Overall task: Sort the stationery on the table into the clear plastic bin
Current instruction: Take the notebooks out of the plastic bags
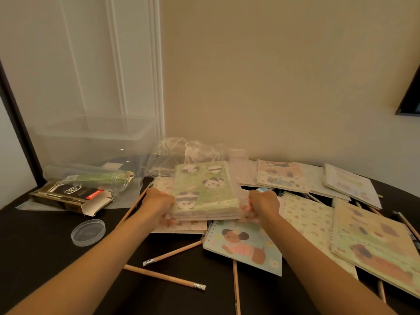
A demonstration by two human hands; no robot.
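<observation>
**Lift level, carry left**

The clear plastic bin (95, 142) stands far left. The left hand (156, 202) clenches one edge of the wrapped panda notebook stack (204, 189), mid-table; the right hand (263, 202) clenches the other. Squeeze evenly, keep it level: slick wrap may slip.

The single view came from a wide-angle camera on the person's head, looking forward and down across the dark table (56, 258) toward a beige wall (272, 87). It sat close. Both forearms ran in from the bottom corners, and the left hand (156, 201) and right hand (263, 204) gripped a notebook pack (202, 189) near frame centre. The table filled the lower half, with the wall rising behind the table. The bin (95, 142) stood at the table's far left.
</observation>
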